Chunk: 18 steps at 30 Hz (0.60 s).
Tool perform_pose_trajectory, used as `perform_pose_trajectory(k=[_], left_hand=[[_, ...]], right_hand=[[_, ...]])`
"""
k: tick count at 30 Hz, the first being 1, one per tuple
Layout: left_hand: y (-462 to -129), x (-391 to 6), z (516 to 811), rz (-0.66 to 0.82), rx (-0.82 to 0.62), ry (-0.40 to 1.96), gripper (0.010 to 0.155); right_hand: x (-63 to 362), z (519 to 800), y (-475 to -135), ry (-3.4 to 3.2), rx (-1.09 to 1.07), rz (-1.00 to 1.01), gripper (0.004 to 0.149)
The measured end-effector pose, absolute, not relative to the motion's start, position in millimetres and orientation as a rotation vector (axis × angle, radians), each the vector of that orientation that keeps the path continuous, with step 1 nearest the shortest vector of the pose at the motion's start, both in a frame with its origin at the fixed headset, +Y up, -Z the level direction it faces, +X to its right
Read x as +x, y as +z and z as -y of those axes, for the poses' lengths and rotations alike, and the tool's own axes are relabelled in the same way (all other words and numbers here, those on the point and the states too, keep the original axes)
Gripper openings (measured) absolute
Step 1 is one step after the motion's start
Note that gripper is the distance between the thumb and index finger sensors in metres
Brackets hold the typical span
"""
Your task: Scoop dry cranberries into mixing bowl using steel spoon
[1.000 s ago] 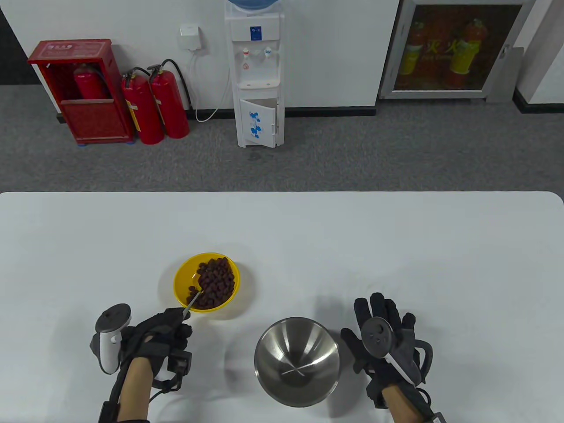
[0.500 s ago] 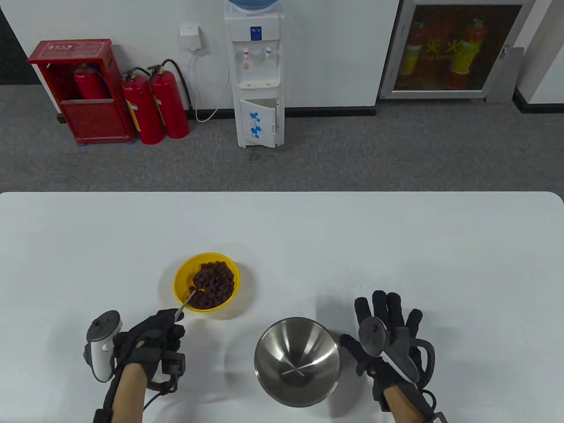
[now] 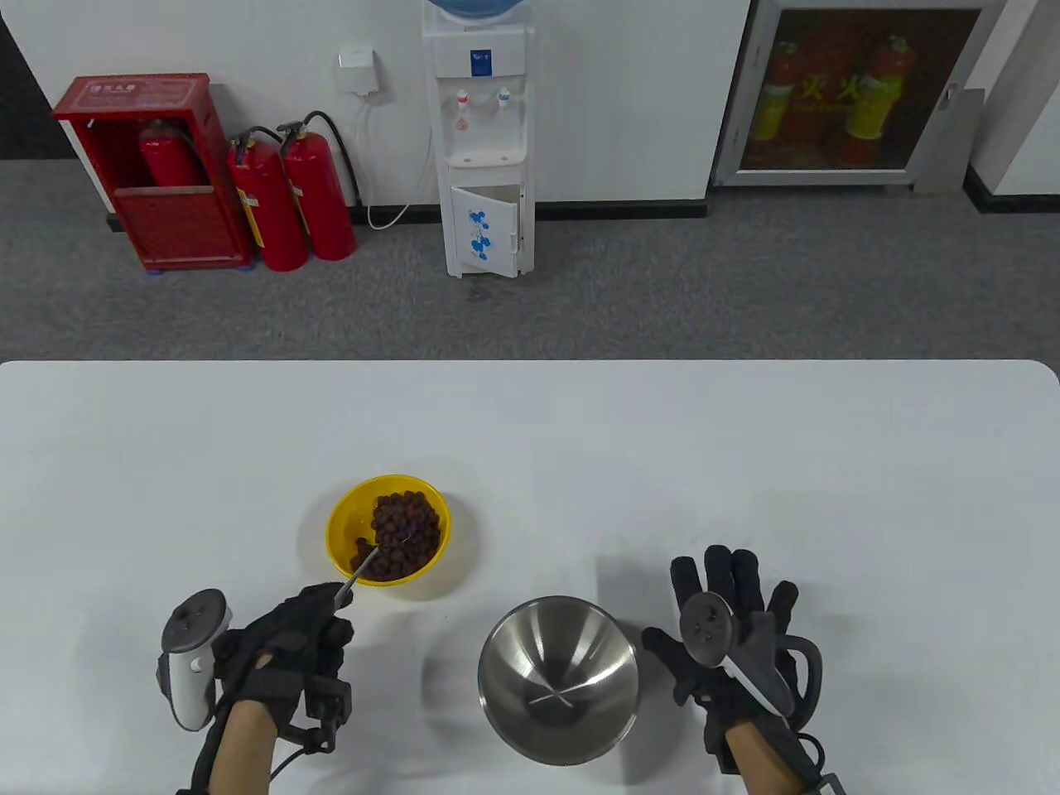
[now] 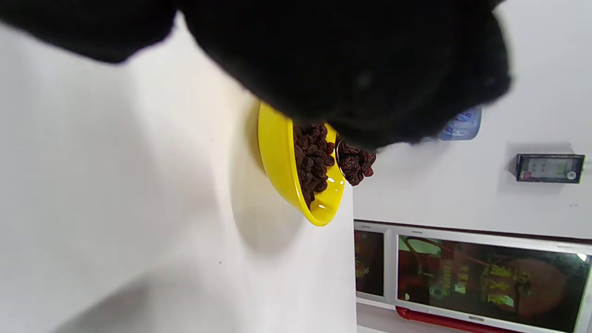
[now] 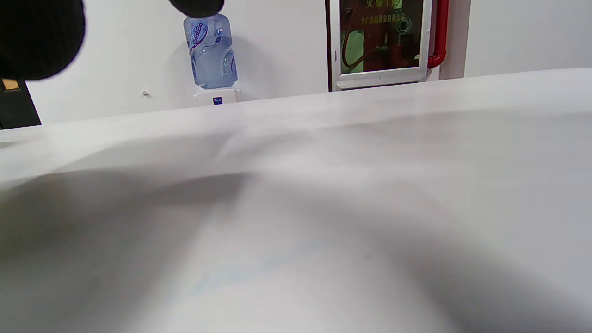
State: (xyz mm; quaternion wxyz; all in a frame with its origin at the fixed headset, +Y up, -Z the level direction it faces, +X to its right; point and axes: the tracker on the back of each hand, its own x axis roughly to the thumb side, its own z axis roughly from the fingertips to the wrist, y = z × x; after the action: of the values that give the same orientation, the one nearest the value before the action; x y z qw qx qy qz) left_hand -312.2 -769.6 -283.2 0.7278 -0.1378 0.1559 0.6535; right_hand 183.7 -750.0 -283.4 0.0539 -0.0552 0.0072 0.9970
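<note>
A yellow bowl (image 3: 341,530) holds dark dry cranberries (image 3: 406,534) on the white table. My left hand (image 3: 310,617) grips the handle of a steel spoon (image 3: 364,563), whose bowl end lies in the cranberries. In the left wrist view the spoon tip carries a heap of cranberries (image 4: 357,164) just above the yellow bowl (image 4: 277,162). The empty steel mixing bowl (image 3: 559,679) stands to the right and nearer me. My right hand (image 3: 729,621) rests open on the table just right of the mixing bowl, fingers spread, holding nothing.
The white table (image 3: 745,464) stretches far behind and to the sides of both bowls. The right wrist view shows only bare tabletop (image 5: 323,208) and the room beyond.
The left hand drew back toward me and to the left, then edged right; the spoon shifted within the cranberries. The right hand slid slightly away from me and spread its fingers.
</note>
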Motion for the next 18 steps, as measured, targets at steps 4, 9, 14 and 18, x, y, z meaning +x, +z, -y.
perform_pose_trajectory(k=[4,9,14,18], left_hand=[[-282,-305,761,-0.284,-0.294,1.418,0.050],[-281,-290,751,-0.188,-0.325,1.416,0.050],[-278,-269,741,-0.064,-0.388,1.394,0.049],[-275,-252,735,0.016,-0.425,1.371,0.049]], right_hand=[[184,751,-283,3.013,-0.169,-0.031,0.089],[186,751,-284,2.993,-0.183,-0.039,0.089],[190,752,-285,2.973,-0.205,-0.042,0.088],[191,751,-285,2.966,-0.210,-0.040,0.088]])
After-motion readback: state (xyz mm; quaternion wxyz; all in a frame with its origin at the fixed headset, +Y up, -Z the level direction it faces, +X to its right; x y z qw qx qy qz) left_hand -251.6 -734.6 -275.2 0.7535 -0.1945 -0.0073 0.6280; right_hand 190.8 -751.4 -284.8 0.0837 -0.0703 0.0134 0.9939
